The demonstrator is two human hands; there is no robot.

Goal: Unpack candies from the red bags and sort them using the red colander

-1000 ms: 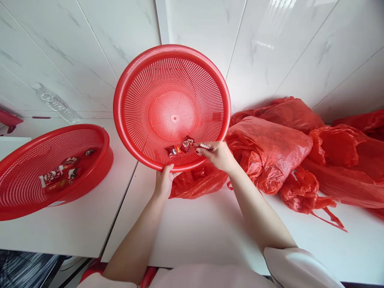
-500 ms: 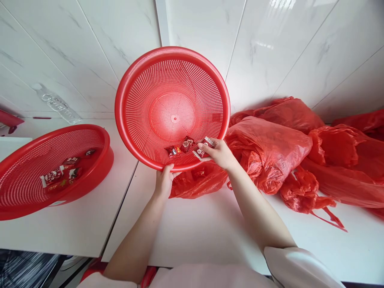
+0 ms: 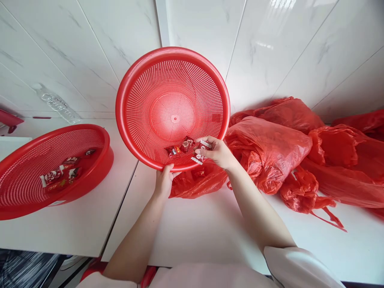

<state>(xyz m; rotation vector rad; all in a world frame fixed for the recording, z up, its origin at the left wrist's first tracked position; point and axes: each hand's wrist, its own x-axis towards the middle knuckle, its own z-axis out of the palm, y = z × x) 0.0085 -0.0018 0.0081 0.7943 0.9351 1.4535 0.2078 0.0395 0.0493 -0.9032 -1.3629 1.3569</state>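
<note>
Along a marble-patterned wall, a white table (image 3: 195, 228) stretches left to right, its surface showing between the forearms, its near edge just in front of the person's torso and a dark seam slanting across its left part. Over it, a tilted red basket (image 3: 120, 120) opens toward the person, its near rim above part of a red plastic bag (image 3: 198, 188). At left, a second red basket (image 3: 105, 140), also tilted, holds several wrapped packets (image 3: 53, 175) toward its right side. Bulging red bags (image 3: 270, 138) crowd the right, one close to the central basket's rim. A clear bottle (image 3: 58, 106) lies at far left. The left hand (image 3: 163, 184) grasps the central basket's near rim, thumb over the edge; the right hand (image 3: 221, 155) pinches a dotted-end packet (image 3: 202, 148) between thumb and fingers, just inside the near right rim. Beside it, other small packets (image 3: 186, 144) rest low in the basket.
</note>
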